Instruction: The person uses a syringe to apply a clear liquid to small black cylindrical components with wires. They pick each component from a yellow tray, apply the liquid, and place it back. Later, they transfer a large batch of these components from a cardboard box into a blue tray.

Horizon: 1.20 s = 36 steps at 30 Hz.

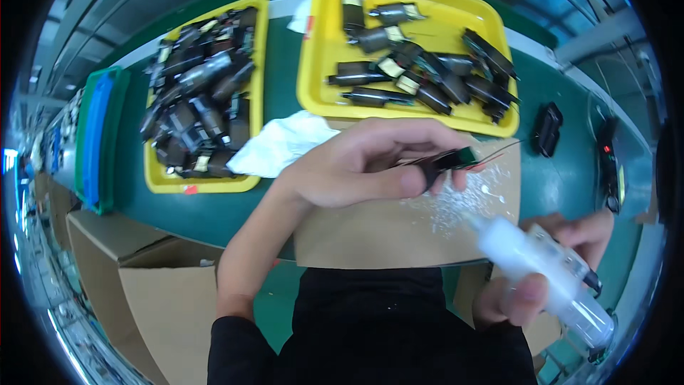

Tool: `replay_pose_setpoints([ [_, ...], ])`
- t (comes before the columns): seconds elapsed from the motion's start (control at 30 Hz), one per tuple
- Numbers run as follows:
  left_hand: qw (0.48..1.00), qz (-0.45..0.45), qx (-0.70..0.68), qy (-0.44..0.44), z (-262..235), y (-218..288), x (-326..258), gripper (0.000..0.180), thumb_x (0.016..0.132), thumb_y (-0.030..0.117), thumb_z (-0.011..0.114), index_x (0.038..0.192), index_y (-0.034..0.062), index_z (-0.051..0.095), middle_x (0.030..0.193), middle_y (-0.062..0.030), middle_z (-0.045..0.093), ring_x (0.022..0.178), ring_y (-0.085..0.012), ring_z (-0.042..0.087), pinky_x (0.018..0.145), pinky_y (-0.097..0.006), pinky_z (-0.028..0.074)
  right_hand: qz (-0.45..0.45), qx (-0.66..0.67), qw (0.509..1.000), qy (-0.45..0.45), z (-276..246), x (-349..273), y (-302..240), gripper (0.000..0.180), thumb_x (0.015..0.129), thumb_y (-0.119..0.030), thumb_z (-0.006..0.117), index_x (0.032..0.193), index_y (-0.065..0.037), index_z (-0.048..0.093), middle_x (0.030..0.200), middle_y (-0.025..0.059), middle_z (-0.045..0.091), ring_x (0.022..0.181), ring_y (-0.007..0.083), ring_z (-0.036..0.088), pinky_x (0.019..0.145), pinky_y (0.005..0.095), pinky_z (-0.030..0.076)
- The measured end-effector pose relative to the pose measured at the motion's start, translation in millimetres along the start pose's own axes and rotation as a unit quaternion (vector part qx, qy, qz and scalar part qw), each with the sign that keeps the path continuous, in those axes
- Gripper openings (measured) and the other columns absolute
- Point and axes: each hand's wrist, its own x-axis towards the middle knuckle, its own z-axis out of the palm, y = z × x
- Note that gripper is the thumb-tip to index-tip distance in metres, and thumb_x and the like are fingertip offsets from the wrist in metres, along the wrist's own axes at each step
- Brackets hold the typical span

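My left hand (356,164) pinches a small dark motor-like part (447,162) with a green end and thin red and dark wires trailing to the right. It is held above a brown cardboard sheet (356,239) strewn with white crumbs. My right hand (520,303) is wrapped round a translucent white bottle (524,257), slightly blurred. The bottle lies tilted, its narrow tip towards the crumbs, below and apart from the dark part. A small pale piece with a dark end shows along the bottle's side by my fingers; its kind is unclear.
Beyond my hands stand two yellow trays, the left (261,93) heaped with dark cylindrical parts, the right (449,25) holding several. Crumpled white paper (285,144) lies between them. A black case (548,130) and a red-lit device (608,164) sit right. An open carton (171,306) stands lower left.
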Motion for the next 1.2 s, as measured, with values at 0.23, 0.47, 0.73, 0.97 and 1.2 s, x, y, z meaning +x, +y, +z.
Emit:
replay_pose_setpoints([
  [0.23, 0.755, 0.034, 0.623, 0.2, -20.3, 69.7, -35.4, 0.044, 0.077, 0.001, 0.065, 0.12, 0.0042, 0.059, 0.102, -0.011, 0.057, 0.095, -0.0251, 0.055, 0.086, -0.031, 0.043, 0.09, -0.172, 0.98, -0.048, -3.0, -11.6, 53.7, 0.034, 0.073, -0.012, 0.074, 0.088, -0.001, 0.046, 0.07, 0.0043, 0.056, 0.06, 0.0085, 0.051, 0.055, 0.0209, 0.04],
  [0.47, 0.512, -0.097, 0.777, 0.352, -48.0, 122.1, -108.4, 0.037, 0.081, 0.013, 0.067, 0.116, 0.0017, 0.06, 0.109, -0.0148, 0.058, 0.099, -0.0324, 0.056, 0.087, -0.035, 0.044, 0.2, -0.157, 0.965, -0.06, -8.5, -20.3, 79.5, 0.033, 0.073, -0.01, 0.076, 0.091, -0.005, 0.048, 0.07, 0.0022, 0.057, 0.063, 0.0065, 0.053, 0.058, 0.022, 0.042],
  [0.73, 0.557, -0.025, 0.796, 0.236, -31.5, 81.1, -41.7, 0.032, 0.078, 0.005, 0.066, 0.109, 0.003, 0.063, 0.106, -0.0154, 0.059, 0.101, -0.0334, 0.055, 0.09, -0.039, 0.043, 0.189, -0.187, 0.963, -0.043, -16.8, -19.5, 81.8, 0.033, 0.072, -0.013, 0.077, 0.088, -0.005, 0.049, 0.068, 0.003, 0.058, 0.06, 0.0079, 0.056, 0.056, 0.0234, 0.045],
  [0.97, 0.614, -0.061, 0.785, 0.059, -28.5, 8.7, 24.7, 0.034, 0.08, 0.016, 0.067, 0.111, 0.003, 0.059, 0.104, -0.0136, 0.06, 0.098, -0.0333, 0.057, 0.087, -0.04, 0.046, 0.163, -0.201, 0.966, -0.031, -18.6, -22.1, 79.3, 0.034, 0.071, -0.015, 0.077, 0.088, -0.005, 0.049, 0.067, 0.0048, 0.061, 0.059, 0.0096, 0.06, 0.056, 0.0238, 0.047],
  [1.2, 0.652, -0.048, 0.75, 0.096, -37.0, 24.4, 15.3, 0.04, 0.081, 0.019, 0.068, 0.116, 0.0046, 0.056, 0.098, -0.015, 0.061, 0.091, -0.0299, 0.059, 0.078, -0.037, 0.048, 0.139, -0.209, 0.967, -0.037, -19.6, -18.7, 74.1, 0.034, 0.072, -0.015, 0.077, 0.089, -0.005, 0.049, 0.067, 0.0054, 0.062, 0.059, 0.0098, 0.061, 0.055, 0.0234, 0.047],
])
